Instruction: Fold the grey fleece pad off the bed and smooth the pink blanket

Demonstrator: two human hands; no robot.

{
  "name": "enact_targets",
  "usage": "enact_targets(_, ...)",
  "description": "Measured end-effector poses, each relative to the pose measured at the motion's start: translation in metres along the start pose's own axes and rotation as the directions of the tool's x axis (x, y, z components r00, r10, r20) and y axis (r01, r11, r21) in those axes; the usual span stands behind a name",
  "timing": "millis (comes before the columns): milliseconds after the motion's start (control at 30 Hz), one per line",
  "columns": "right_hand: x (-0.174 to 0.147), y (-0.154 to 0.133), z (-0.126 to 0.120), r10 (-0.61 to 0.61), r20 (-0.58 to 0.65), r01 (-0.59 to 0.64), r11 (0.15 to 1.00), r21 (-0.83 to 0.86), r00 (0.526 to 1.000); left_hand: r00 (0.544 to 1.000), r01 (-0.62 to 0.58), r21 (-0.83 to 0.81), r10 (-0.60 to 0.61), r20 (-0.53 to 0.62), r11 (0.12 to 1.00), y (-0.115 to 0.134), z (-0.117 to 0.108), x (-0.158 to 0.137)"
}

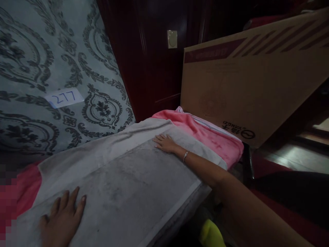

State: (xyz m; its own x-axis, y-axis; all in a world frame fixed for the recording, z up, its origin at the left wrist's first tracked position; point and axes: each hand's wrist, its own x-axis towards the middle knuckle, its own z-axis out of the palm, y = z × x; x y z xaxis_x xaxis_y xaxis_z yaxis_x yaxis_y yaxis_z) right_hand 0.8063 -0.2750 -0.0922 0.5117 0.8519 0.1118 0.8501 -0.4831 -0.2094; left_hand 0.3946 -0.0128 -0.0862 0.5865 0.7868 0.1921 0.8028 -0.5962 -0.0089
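A grey cloth (133, 178) with a paler band along its far side lies spread over a long, low surface. My left hand (63, 214) rests on it at the lower left, fingers spread. Farther off, near the cloth's far end, my right hand (166, 143) lies flat on it with the arm stretched out and a bracelet (185, 156) on the wrist. Pink fabric (205, 133) shows from under the grey cloth at the far end. More red-pink fabric (28, 187) shows at the left. Neither hand grips anything.
A large cardboard box (231, 85) leans at the right. Behind the cloth stands a dark red wooden panel (151, 61). A paper marked 277 (65, 97) is on the patterned wall (100, 106). Something bright yellow (212, 234) shows at the bottom.
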Motion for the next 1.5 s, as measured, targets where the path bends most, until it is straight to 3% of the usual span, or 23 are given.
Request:
enact_targets(67, 0.002, 0.009, -0.002, 0.111, 0.029, -0.11, 0.994, -0.019, 0.993, 1.0, -0.008, -0.007, 0.008, -0.014, 1.0, -0.001, 0.002, 0.001)
enact_targets(167, -0.004, 0.045, -0.011, 0.323, 0.011, -0.323, 0.945, -0.048, 0.946, 0.999, -0.022, 0.013, 0.022, -0.027, 1.0, -0.002, 0.002, 0.0)
enact_targets(300, -0.014, 0.082, -0.012, 0.461, -0.036, -0.462, 0.886, -0.046, 0.887, 0.999, -0.035, 0.075, 0.036, -0.007, 0.997, 0.005, -0.001, -0.008)
enact_targets(433, -0.018, 0.089, 0.002, 0.469, -0.085, -0.474, 0.879, -0.059, 0.879, 0.997, -0.009, 0.111, 0.001, 0.076, 0.994, 0.007, -0.007, -0.012)
enact_targets(533, -0.018, 0.089, 0.01, 0.459, -0.104, -0.467, 0.881, -0.072, 0.882, 0.986, 0.003, 0.044, -0.01, 0.168, 0.999, -0.008, -0.018, -0.002)
enact_targets(667, -0.023, 0.085, 0.007, 0.464, -0.101, -0.472, 0.878, -0.079, 0.88, 0.989, 0.095, -0.002, -0.094, 0.111, 0.995, -0.042, -0.028, 0.017)
enact_targets(767, -0.026, 0.069, -0.009, 0.508, -0.045, -0.51, 0.857, -0.077, 0.86, 0.983, 0.134, 0.025, -0.136, 0.126, 0.991, -0.055, -0.021, 0.025)
enact_targets(833, -0.023, 0.046, -0.022, 0.561, -0.026, -0.561, 0.824, -0.083, 0.828, 0.981, 0.129, 0.034, -0.132, 0.142, 0.991, -0.057, -0.013, 0.026)
enact_targets(900, -0.015, 0.006, -0.03, 0.531, -0.048, -0.534, 0.842, -0.083, 0.846, 0.982, 0.122, 0.034, -0.126, 0.142, 0.992, -0.056, -0.008, 0.025)
enact_targets(1000, 0.004, -0.085, -0.019, 0.241, -0.039, -0.243, 0.967, -0.076, 0.97, 0.981, 0.122, 0.026, -0.124, 0.146, 0.992, -0.057, -0.005, 0.025)
enact_targets(1067, 0.014, -0.156, 0.001, 0.004, 0.019, -0.003, 0.999, -0.051, 1.0, 0.982, 0.121, 0.02, -0.123, 0.143, 0.992, -0.059, -0.006, 0.025)
enact_targets(1100, 0.017, -0.19, 0.013, -0.191, 0.045, 0.192, 0.981, -0.022, 0.981, 0.982, 0.123, 0.019, -0.124, 0.145, 0.992, -0.059, -0.006, 0.025)
enact_targets(1167, 0.018, -0.246, 0.034, -0.43, 0.108, 0.431, 0.902, 0.017, 0.896, 0.981, 0.124, 0.02, -0.125, 0.147, 0.992, -0.06, -0.007, 0.025)
enact_targets(1267, 0.016, -0.28, 0.052, -0.496, 0.168, 0.5, 0.866, 0.016, 0.852, 0.982, 0.116, 0.027, -0.119, 0.147, 0.993, -0.061, -0.008, 0.025)
enact_targets(1367, 0.02, -0.245, 0.05, -0.431, 0.134, 0.433, 0.901, 0.012, 0.893, 0.983, 0.104, 0.039, -0.108, 0.146, 0.994, -0.063, -0.008, 0.027)
enact_targets(1500, 0.018, -0.123, 0.029, -0.123, 0.101, 0.131, 0.988, -0.082, 0.987, 0.981, 0.108, 0.025, -0.111, 0.159, 0.994, -0.064, -0.008, 0.031)
